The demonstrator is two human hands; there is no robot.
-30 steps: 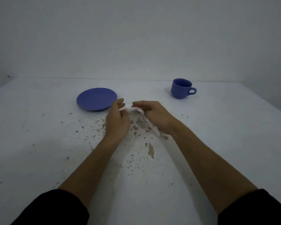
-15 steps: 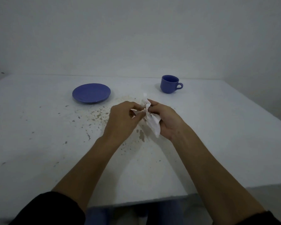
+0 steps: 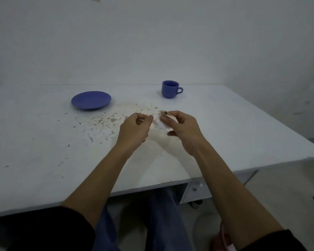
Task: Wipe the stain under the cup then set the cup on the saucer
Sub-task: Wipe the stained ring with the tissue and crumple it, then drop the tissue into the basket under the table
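We have a small white tissue (image 3: 159,124) pinched between both hands above the surface (image 3: 234,127): the left hand (image 3: 134,129) closes its grip on one edge, the right hand (image 3: 182,128) closes its grip on the other, where a brown smear shows. The blue cup (image 3: 169,89) stands upright near the far edge, well apart from the blue saucer (image 3: 91,100) to its left. Brown stain specks (image 3: 107,120) lie scattered between saucer and hands. We judge the risk is smearing: a soiled tissue face could spread dirt, and any stain under the cup stays hidden until we lift it.
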